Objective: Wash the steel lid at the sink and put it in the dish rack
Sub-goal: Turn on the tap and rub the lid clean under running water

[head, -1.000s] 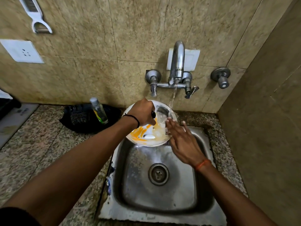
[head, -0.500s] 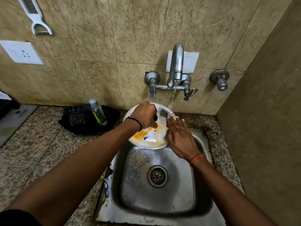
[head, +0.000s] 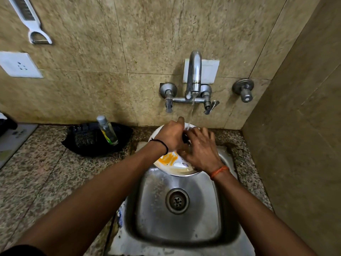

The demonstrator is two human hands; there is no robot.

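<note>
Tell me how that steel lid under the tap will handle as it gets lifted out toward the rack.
The steel lid is wet under the running water and smeared with orange residue, so it will probably be slippery. It looks thin and rigid, likely light and not floppy. The left hand grips its black knob, which should give the surest hold; the right hand rubs its surface.

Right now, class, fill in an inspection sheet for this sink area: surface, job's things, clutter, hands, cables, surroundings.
Surface: speckled stone counter around steel sink.
Job's things: steel lid, orange-stained, held under running tap; dish rack nothing seen.
Clutter: bottle in black tray.
Hands: left hand grips lid's knob; right hand rubs lid.
Cables: nothing seen.
Surroundings: tiled wall, socket, hanging peeler.
</note>
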